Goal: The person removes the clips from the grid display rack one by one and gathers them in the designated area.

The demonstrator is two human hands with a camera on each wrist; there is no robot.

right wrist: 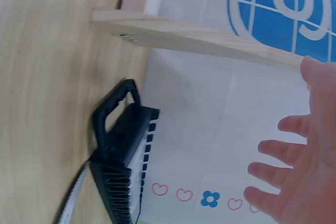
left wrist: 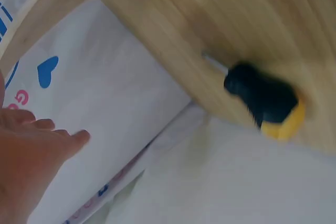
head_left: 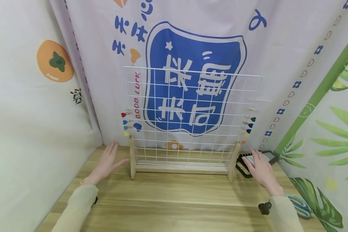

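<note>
A white wire grid panel (head_left: 191,71) stands upright in a wooden stand (head_left: 182,169) on the table. Small clothespins with coloured hearts hang on both sides, among them a red heart (head_left: 123,114) at left and a green heart (head_left: 253,119) at right. My left hand (head_left: 105,161) is held beside the stand's left post, fingers extended and thumb spread, holding nothing. To the right of the other post is my right hand (head_left: 259,167), its fingers spread and empty in the right wrist view. It overlaps a black plastic case (right wrist: 113,182) in the head view.
A screwdriver (left wrist: 262,95) with a black and yellow handle lies on the tabletop at the left. Blue-handled scissors (head_left: 301,209) lie near the right edge. Printed cloth curtains (head_left: 110,96) close off the back and both sides.
</note>
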